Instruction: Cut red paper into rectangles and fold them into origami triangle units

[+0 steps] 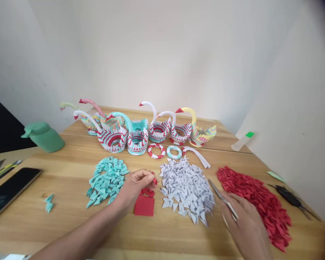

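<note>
My left hand (141,182) is above the middle of the table, thumb and fingers pinched on a small red paper piece (155,181). Just below it lie a red paper square (144,206) and some red paper bits (147,193). My right hand (245,220) is between the pale grey and red piles, holding a slim silver metal tool (224,200) pointing up and left; its exact kind is unclear. The pale grey pile of folded paper triangles (186,189) sits between my hands. To the left is a turquoise pile (108,178); on the right, a red pile (256,200).
Several folded-paper swans (137,142) stand along the back. Two paper rings (156,156) and a white paper neck (196,155) lie before them. A phone (11,191) and green container (42,136) are left; black scissors (289,196) and a glue bottle (242,141) right.
</note>
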`<move>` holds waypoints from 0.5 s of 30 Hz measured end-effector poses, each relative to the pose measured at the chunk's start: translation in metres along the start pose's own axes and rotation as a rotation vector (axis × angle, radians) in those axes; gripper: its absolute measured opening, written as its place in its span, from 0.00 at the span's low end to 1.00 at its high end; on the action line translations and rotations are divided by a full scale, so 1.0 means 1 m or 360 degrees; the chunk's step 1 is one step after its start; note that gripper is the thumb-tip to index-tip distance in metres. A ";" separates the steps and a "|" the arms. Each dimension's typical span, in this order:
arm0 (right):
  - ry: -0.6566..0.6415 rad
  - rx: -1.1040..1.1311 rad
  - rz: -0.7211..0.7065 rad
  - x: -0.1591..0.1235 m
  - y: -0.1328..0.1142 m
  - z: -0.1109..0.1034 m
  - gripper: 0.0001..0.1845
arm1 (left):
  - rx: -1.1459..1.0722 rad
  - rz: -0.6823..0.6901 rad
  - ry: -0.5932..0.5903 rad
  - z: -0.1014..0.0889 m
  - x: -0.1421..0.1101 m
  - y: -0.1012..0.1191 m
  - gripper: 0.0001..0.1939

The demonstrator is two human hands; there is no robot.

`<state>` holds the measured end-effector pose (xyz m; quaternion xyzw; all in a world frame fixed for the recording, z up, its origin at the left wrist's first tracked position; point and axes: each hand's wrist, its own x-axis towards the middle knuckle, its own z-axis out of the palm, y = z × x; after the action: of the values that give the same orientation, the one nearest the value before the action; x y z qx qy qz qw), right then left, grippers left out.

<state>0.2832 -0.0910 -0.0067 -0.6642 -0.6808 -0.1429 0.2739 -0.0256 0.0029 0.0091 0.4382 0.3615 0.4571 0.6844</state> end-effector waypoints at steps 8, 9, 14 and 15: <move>-0.0289 0.1034 -0.0320 0.063 -0.143 0.011 0.07 | 0.0250 0.0162 0.0052 0.003 -0.004 0.003 0.14; -0.0297 0.1075 -0.0317 0.065 -0.146 0.014 0.06 | 0.0246 0.0174 0.0061 0.003 -0.004 0.004 0.14; -0.0328 0.1041 -0.0327 0.067 -0.147 0.019 0.09 | 0.0269 0.0216 0.0091 0.004 -0.003 0.005 0.13; -0.0334 0.1000 -0.0351 0.067 -0.147 0.018 0.09 | 0.0291 0.0219 0.0091 0.004 -0.003 0.005 0.13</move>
<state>0.1377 -0.0365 0.0410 -0.4810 -0.7836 0.1139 0.3764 -0.0245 -0.0003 0.0154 0.5093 0.3900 0.4805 0.5980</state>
